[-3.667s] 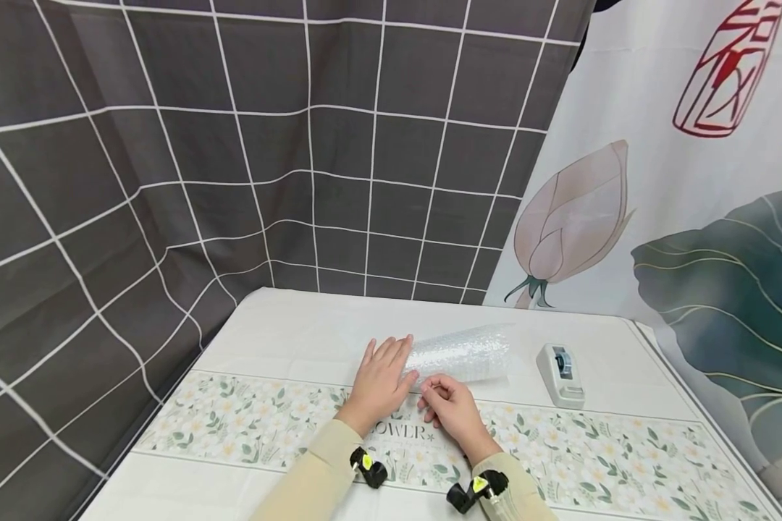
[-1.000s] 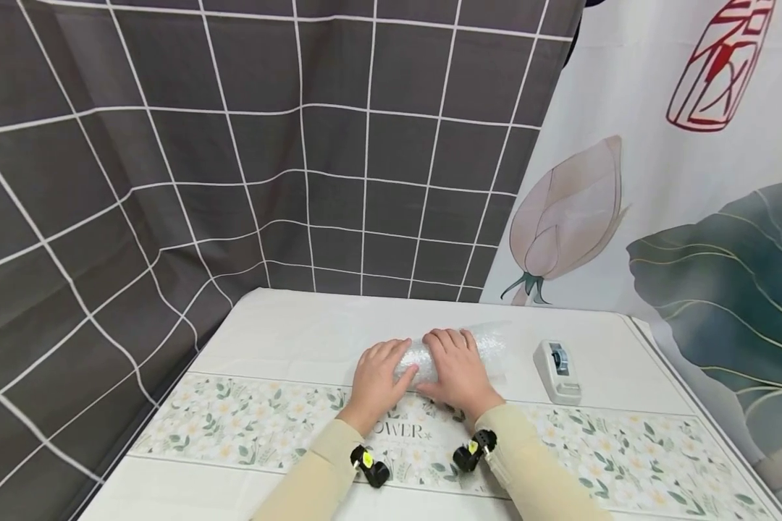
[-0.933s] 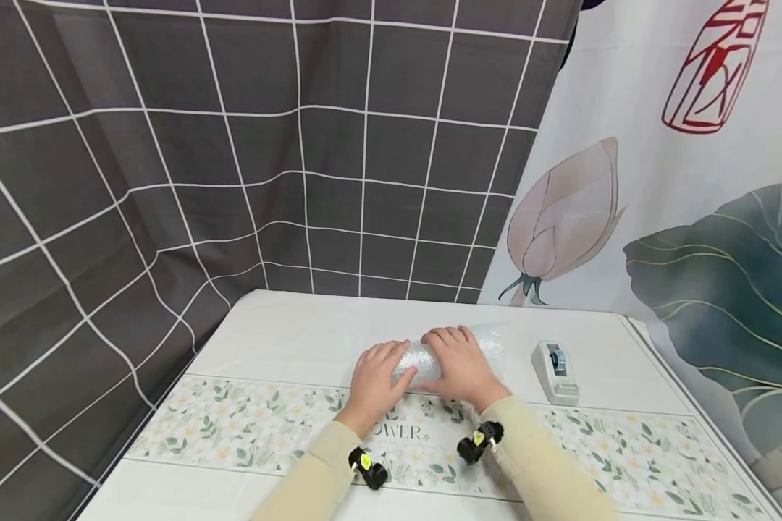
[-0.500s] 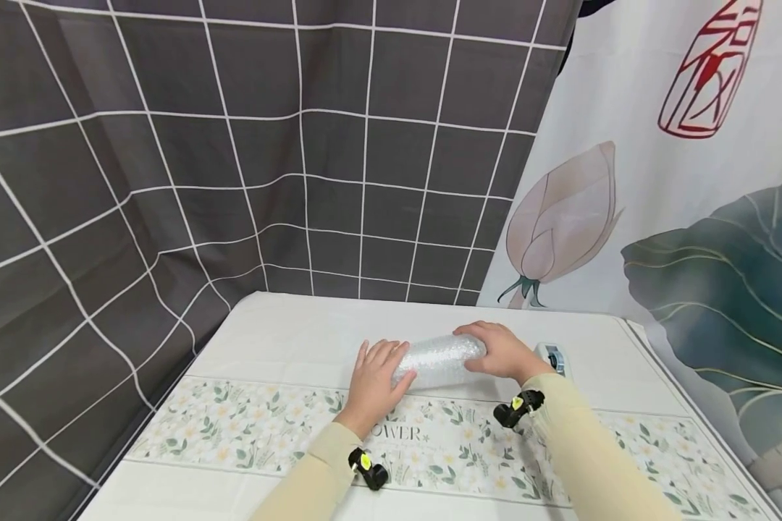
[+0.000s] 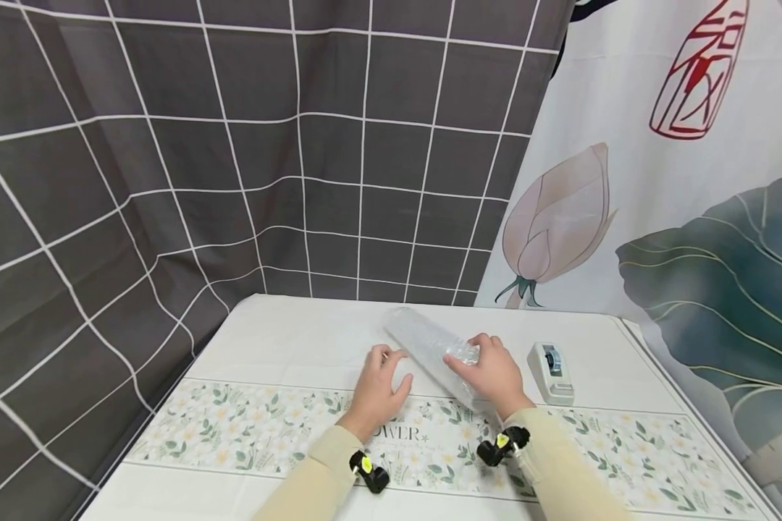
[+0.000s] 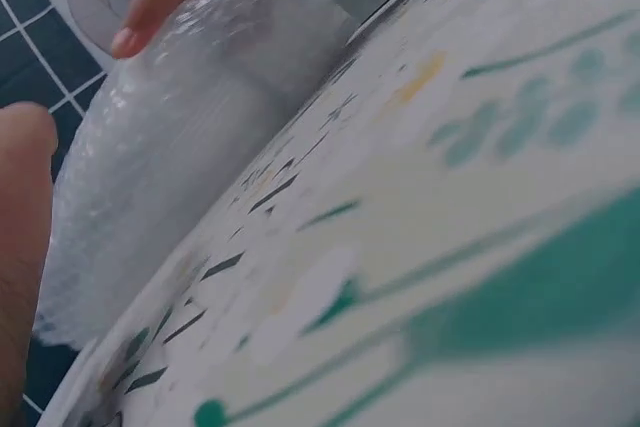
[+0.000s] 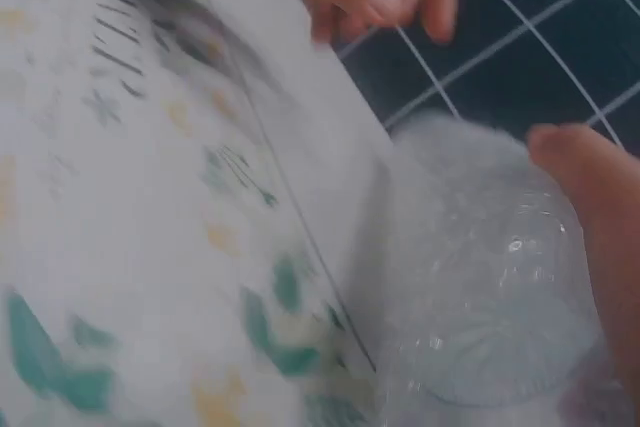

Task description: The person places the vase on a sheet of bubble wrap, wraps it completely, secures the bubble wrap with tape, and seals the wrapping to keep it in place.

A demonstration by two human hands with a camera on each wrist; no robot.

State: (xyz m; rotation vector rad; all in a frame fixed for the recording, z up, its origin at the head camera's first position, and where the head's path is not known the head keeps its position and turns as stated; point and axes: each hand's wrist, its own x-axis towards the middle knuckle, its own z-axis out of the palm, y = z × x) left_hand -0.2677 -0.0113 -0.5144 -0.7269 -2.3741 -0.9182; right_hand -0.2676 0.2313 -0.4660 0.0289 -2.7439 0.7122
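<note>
A clear roll of bubble wrap [image 5: 423, 340] lies aslant in the head view, its far end up and to the left. My right hand [image 5: 495, 373] grips it near its right side, thumb on top. In the right wrist view, the thumb presses against the bubble wrap [image 7: 480, 237], and a rounded edge shows through the layers. Just left of the roll is my left hand [image 5: 374, 387], loosely bent, holding nothing, with a gap between thumb and fingers. The left wrist view has the bubble wrap [image 6: 180, 127] standing beyond the left thumb, with right-hand fingers over its top.
A white tape dispenser [image 5: 551, 374] stands on the table right of my right hand. The white tablecloth [image 5: 287, 336] carries a floral band with lettering. Behind the table hang a dark grid-patterned curtain [image 5: 326, 152] and a white curtain with a flower print [image 5: 554, 217].
The roll has turned from lying nearly crosswise to slanting away to the left. My left hand has let go of it. My right hand, earlier on top and then at its right end, now grips its right side.
</note>
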